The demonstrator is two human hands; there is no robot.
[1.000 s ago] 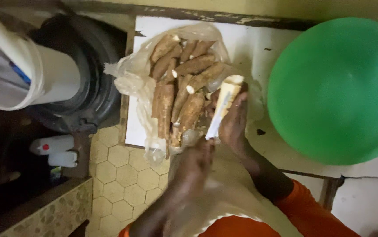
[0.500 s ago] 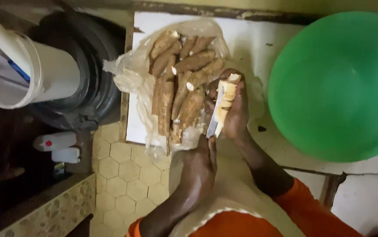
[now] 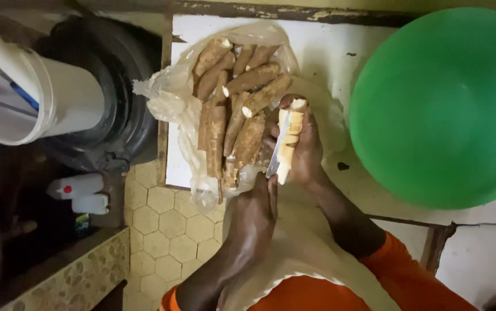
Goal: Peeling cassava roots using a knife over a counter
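Note:
My right hand point(image 3: 305, 155) grips a partly peeled cassava root point(image 3: 290, 132), pale yellow where the skin is off, held upright over the white tabletop point(image 3: 328, 52). My left hand point(image 3: 253, 213) sits just below it and holds a knife point(image 3: 275, 154), whose blade lies along the root's left side. To the left, a pile of brown unpeeled cassava roots point(image 3: 230, 109) lies on a crumpled clear plastic bag point(image 3: 167, 98).
A big green plastic basin point(image 3: 444, 109) fills the right of the table. Left of the table stand a white bucket point(image 3: 57, 98) on a black round tub point(image 3: 121, 75), and two small white bottles point(image 3: 80, 193). Hexagon floor tiles point(image 3: 167, 224) show below.
My left hand has come up closer under the right hand. The knife blade now lies along the root. The root has shifted slightly left, toward the pile.

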